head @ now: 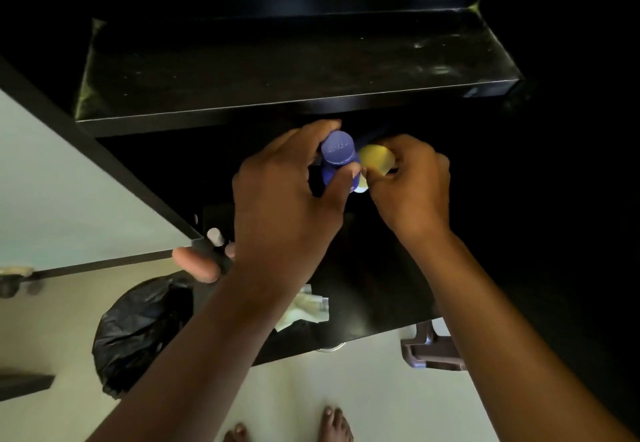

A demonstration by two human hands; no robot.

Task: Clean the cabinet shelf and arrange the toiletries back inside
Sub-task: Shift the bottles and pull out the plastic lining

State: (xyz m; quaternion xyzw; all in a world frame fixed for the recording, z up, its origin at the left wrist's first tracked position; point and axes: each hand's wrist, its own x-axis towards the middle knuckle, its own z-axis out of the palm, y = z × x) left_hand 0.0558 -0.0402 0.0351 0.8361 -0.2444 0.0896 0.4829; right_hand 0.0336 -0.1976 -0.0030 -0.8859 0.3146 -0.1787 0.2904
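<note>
The left hand (287,192) is curling its fingers and thumb round a blue plastic bottle (337,161), a smooth rounded thing with a domed cap carrying raised lettering too blurred to read. The cap is facing up toward the camera, so the bottle's long axis is running away downward, nearly upright. Just beside it, touching, the right hand (410,182) is pinching a yellow bottle (375,161) with a glossy rounded top, also seen end on from above. Both bottles are hanging just below the front edge of the black cabinet shelf (294,71), a flat matt board showing pale dusty smears and streaks, mostly toward its right end. Whether the bottles are resting on anything beneath cannot be told; that space is too dark.

Lower down, a crumpled pale cloth (304,306) is lying on a dark lower surface (363,286). A black plastic bag (138,331), wrinkled and shiny, is sitting on the light floor (363,389) at the left; its contents are not showing. The open cabinet door (69,182), pale with a dark frame, is slanting in from the left. The person's bare toes (332,424) are showing at the bottom edge.
</note>
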